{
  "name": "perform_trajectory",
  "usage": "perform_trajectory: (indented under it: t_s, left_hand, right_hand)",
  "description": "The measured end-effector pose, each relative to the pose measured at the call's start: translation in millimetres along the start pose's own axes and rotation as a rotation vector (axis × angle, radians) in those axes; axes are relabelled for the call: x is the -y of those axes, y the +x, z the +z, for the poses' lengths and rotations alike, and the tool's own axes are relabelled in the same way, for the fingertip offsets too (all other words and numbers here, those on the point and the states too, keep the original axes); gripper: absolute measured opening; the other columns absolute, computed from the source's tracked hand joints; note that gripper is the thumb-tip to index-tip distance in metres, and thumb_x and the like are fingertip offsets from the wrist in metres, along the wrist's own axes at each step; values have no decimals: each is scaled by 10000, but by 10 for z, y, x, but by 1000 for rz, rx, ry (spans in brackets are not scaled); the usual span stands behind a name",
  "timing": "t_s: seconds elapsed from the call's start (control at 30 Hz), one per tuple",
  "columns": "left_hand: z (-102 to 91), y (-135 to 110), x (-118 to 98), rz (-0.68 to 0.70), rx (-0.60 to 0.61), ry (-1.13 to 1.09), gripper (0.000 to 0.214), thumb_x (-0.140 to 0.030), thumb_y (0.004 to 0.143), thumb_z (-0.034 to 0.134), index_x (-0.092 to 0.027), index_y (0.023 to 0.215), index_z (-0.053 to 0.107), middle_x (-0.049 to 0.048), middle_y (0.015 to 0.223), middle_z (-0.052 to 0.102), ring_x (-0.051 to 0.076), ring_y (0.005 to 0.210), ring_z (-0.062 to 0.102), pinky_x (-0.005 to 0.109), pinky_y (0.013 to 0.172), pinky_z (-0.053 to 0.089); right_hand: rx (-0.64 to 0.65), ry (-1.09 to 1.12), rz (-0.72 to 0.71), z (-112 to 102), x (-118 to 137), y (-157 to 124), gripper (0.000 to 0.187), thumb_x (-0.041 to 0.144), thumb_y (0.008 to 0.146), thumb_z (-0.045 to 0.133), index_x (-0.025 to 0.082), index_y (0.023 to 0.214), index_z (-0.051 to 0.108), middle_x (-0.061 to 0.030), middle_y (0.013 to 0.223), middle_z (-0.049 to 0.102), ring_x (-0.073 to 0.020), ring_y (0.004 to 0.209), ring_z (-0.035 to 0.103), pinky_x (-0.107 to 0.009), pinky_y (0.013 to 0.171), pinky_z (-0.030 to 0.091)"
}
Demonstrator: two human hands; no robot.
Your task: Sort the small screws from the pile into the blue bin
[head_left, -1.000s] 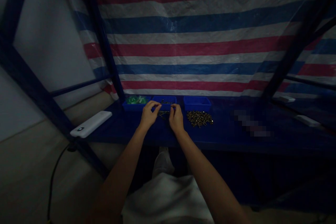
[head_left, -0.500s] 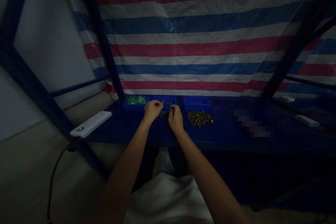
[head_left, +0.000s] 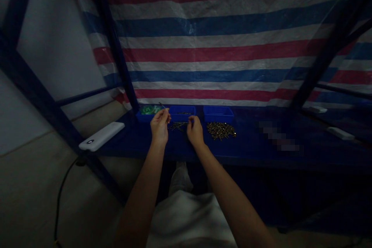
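Observation:
My left hand (head_left: 159,127) is closed in a pinch on a thin metal rod (head_left: 162,105), which sticks up and to the left from the fingertips. It is just in front of a blue bin (head_left: 142,117) with green and whitish pieces (head_left: 150,109) in it. My right hand (head_left: 195,131) is closed, thumb and fingers together; what they grip, if anything, is too small and dark to make out. Between the hands a loose pile of thin metal rods (head_left: 178,126) lies on the blue bench. Behind it, a second blue bin (head_left: 182,109) holds several thin pieces.
A third blue bin (head_left: 217,119) stands behind a heap of small brass-coloured parts (head_left: 221,130). A white power bank (head_left: 102,136) with a cable lies at the bench's left end. Blue frame posts (head_left: 116,42) and a striped sheet (head_left: 203,54) bound the bench (head_left: 247,149).
My left hand has moved left, away from the rod pile toward the bin of green pieces, carrying the thin rod. My right hand has stayed nearly in place.

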State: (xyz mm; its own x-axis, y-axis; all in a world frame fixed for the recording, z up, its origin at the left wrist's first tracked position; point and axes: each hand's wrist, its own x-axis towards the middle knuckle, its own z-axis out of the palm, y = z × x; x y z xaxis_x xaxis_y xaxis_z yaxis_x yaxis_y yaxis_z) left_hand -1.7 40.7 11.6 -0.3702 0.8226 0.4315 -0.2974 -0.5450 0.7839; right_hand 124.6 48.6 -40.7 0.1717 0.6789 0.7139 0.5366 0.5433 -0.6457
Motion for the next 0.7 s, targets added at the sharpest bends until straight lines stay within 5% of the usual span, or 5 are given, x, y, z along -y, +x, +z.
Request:
perform_trajectory:
  t_s: [0.13, 0.27, 0.5, 0.7]
  left_hand:
    - [-40, 51, 13, -137, 211, 449, 160, -286, 615, 666, -137, 670, 649, 1, 577, 576, 83, 504, 487, 203, 489, 357]
    - [-61, 105, 20, -6, 359, 804, 120, -251, 647, 595, -143, 645, 648, 32, 631, 629, 137, 597, 559, 242, 571, 415]
    - [42, 298, 50, 209, 356, 1000, 180, -262, 710, 519, -150, 719, 659, 43, 697, 662, 147, 631, 580, 258, 638, 440]
    - [134, 622, 309, 279, 312, 1129, 185, -268, 725, 524, -156, 753, 668, 55, 732, 668, 166, 674, 589, 273, 681, 427]
  right_hand:
    - [9, 3, 6, 13, -8, -1, 192, 149, 808, 353, 168, 939, 491, -95, 931, 563, -188, 895, 538, -320, 808, 433]
    - [12, 8, 2, 30, -24, -4, 190, 156, 809, 356, 173, 939, 493, -93, 939, 562, -186, 896, 539, -320, 807, 434]
    - [29, -6, -3, 35, -22, -18, 184, 158, 809, 352, 178, 925, 494, -88, 929, 564, -186, 877, 543, -322, 796, 439]
    - [68, -40, -2, 34, -25, -12, 194, 151, 808, 349, 170, 937, 493, -86, 928, 563, -183, 879, 543, -311, 793, 437]
